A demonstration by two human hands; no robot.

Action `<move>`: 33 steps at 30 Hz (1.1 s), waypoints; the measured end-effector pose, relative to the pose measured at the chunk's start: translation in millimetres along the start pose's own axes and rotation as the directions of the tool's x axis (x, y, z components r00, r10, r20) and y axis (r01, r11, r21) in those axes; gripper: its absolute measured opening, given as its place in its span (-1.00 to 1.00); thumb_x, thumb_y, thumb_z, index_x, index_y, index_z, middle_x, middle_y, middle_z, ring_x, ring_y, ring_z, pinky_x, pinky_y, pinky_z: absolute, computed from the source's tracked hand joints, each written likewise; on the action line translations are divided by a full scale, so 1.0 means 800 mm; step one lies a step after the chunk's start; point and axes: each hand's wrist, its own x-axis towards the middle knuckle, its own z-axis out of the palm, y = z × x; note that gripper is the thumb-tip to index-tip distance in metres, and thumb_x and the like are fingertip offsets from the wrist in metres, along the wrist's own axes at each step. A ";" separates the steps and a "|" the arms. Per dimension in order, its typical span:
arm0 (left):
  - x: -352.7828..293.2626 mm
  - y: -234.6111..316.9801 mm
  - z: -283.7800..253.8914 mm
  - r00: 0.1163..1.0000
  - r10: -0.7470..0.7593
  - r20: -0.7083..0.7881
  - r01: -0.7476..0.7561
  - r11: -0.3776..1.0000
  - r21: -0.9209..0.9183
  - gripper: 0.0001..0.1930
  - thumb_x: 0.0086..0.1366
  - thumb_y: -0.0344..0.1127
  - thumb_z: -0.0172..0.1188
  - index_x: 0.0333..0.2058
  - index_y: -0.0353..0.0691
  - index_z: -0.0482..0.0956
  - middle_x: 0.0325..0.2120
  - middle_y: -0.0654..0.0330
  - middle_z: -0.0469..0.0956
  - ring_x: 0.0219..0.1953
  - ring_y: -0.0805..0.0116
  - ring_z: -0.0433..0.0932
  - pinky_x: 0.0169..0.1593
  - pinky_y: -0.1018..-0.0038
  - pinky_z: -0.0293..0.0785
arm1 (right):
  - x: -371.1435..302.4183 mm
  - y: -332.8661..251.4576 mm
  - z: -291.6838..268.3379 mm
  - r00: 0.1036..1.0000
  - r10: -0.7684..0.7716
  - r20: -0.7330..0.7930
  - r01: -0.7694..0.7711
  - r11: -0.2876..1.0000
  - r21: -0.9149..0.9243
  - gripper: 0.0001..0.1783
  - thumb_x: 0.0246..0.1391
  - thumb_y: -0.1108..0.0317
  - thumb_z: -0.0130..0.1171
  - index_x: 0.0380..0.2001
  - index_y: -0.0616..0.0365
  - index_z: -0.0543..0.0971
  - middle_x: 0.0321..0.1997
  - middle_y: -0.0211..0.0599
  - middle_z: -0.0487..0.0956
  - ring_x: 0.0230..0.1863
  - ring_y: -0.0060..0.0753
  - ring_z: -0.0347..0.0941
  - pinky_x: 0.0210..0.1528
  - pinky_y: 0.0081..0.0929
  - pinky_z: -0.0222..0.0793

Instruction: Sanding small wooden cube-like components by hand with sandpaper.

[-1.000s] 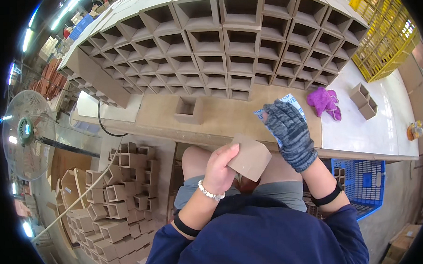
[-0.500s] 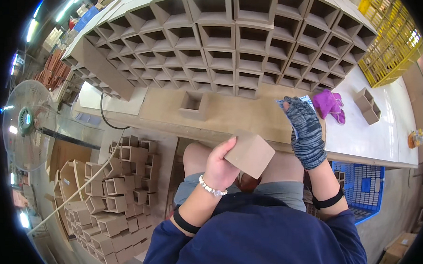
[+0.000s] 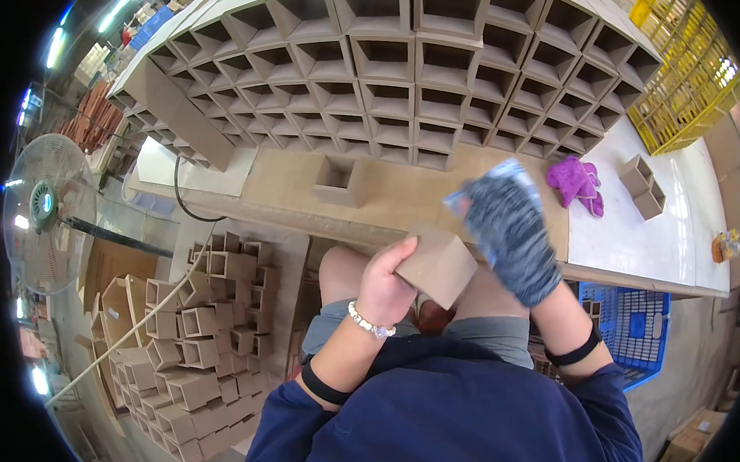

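My bare left hand (image 3: 389, 280), with a beaded bracelet at the wrist, grips a brown-grey square box (image 3: 439, 269) above my lap. The box is tilted, with smooth sides toward me. Just to its upper right is my right hand (image 3: 510, 233), in a dark grey knit glove and blurred by motion. Its fingers hold a thin blue and white sheet (image 3: 510, 175), partly hidden by the glove. A single open box (image 3: 339, 181) of the same kind stands on the bench ahead. A purple cloth glove (image 3: 576, 185) lies to the right of my right hand.
Rows of stacked boxes (image 3: 379, 61) line the bench's far side. Two boxes (image 3: 642, 188) and a small bottle (image 3: 728, 245) stand on the right, near a yellow crate (image 3: 683, 69). A blue crate (image 3: 630, 335) sits below. Left are piled boxes (image 3: 202, 354) and a fan (image 3: 47, 204).
My right hand has moved left and turned, bringing the blue and white sheet nearer the held box. My left hand and the box have shifted only slightly.
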 end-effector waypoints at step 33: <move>-0.014 0.054 0.015 0.898 0.262 0.354 -0.324 -0.152 0.934 -0.79 0.03 -0.38 0.21 -0.31 -0.24 0.50 -0.45 0.16 0.48 -0.38 0.29 0.45 -0.09 0.47 0.32 | -0.064 0.024 -0.045 0.944 0.317 -0.097 -0.257 0.884 0.390 -0.53 -0.30 0.73 -0.10 -0.22 0.17 0.50 -0.18 -0.12 0.51 -0.12 -0.09 0.41 -0.03 -0.25 0.31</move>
